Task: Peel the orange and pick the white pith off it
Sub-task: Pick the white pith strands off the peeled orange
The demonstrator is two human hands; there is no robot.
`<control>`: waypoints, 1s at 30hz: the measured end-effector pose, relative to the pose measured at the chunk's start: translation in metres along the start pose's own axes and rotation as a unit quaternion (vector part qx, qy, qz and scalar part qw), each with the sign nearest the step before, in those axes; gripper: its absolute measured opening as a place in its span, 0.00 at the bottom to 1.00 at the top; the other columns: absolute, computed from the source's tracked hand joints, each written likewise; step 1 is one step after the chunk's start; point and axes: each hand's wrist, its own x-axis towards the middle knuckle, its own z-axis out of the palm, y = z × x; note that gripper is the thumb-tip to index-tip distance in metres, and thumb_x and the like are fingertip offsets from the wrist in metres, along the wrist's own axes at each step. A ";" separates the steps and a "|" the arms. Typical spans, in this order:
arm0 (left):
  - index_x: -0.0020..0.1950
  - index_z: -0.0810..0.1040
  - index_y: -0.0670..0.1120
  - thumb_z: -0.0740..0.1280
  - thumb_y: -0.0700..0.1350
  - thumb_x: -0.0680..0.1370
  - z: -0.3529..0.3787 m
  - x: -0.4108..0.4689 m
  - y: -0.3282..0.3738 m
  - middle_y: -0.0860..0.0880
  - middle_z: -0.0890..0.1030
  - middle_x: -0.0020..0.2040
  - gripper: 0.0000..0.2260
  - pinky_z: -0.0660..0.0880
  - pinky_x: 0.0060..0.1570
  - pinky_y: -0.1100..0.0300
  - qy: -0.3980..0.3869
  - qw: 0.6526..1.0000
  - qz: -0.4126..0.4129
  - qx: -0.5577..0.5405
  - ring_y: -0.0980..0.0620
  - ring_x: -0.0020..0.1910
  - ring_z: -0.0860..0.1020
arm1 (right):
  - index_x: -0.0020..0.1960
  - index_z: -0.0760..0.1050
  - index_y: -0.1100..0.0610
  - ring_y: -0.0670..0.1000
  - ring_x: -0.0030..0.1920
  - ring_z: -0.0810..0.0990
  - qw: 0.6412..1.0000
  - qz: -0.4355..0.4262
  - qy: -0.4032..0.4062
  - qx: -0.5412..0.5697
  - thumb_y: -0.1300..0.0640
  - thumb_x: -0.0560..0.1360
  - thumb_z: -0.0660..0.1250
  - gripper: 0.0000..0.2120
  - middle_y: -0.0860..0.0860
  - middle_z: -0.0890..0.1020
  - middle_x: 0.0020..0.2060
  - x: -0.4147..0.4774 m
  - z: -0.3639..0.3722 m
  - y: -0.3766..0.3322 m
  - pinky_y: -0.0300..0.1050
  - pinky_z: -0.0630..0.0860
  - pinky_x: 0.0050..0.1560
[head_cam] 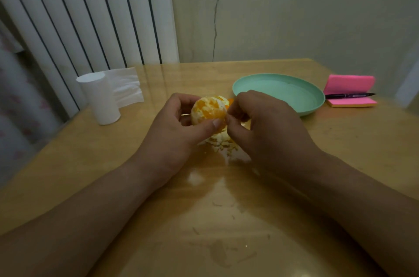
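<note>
Orange sits half hidden in grip of left hand; right hand pinches its side, pinched bit indiscernible.

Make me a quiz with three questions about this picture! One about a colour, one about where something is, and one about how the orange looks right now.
1. What colour is the dish?
A. red
B. mint green
C. black

2. Where does the black pen lie?
A. on the pink sticky notes
B. in the dish
C. on the floor

3. How is the orange now?
A. peel all on
B. cut into slices
C. mostly peeled, with white pith left on it

Answers:
1 B: its rim and inside are pale green.
2 A: the pen lies across the sticky notes, right of the dish.
3 C: the left hand holds the orange, bare flesh showing between white patches, and the right hand pinches at the pith.
</note>
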 end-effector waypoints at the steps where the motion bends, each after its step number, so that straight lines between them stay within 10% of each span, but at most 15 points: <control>1: 0.66 0.77 0.50 0.80 0.47 0.74 0.000 0.000 0.000 0.54 0.84 0.59 0.23 0.82 0.51 0.63 -0.003 1.000 0.006 0.010 0.56 0.57 0.85 | 0.45 0.77 0.51 0.49 0.42 0.77 1.000 -0.004 0.005 -0.003 0.52 0.78 0.71 0.05 0.45 0.78 0.39 0.000 0.000 -0.001 0.55 0.78 0.41; 13: 0.70 0.77 0.43 0.79 0.42 0.74 -0.006 0.008 -0.004 0.43 0.85 0.64 0.26 0.82 0.61 0.51 -0.070 0.977 -0.076 -0.185 0.43 0.63 0.84 | 0.41 0.79 0.50 0.43 0.36 0.76 0.958 0.119 -0.033 0.261 0.58 0.77 0.73 0.07 0.46 0.80 0.35 0.002 -0.002 0.005 0.36 0.73 0.37; 19: 0.72 0.75 0.38 0.73 0.38 0.77 -0.009 0.011 -0.005 0.38 0.83 0.66 0.24 0.83 0.58 0.54 -0.100 0.953 -0.101 -0.268 0.41 0.64 0.84 | 0.43 0.82 0.55 0.49 0.40 0.80 0.930 0.167 -0.021 0.326 0.61 0.78 0.72 0.05 0.55 0.84 0.39 0.005 -0.003 0.011 0.43 0.77 0.42; 30: 0.70 0.76 0.33 0.69 0.39 0.80 -0.014 0.017 -0.010 0.34 0.79 0.71 0.19 0.81 0.65 0.47 -0.093 0.919 -0.141 -0.356 0.35 0.73 0.76 | 0.46 0.81 0.47 0.43 0.42 0.78 0.974 0.162 -0.078 0.135 0.48 0.82 0.70 0.07 0.44 0.82 0.39 0.002 0.006 0.014 0.36 0.73 0.39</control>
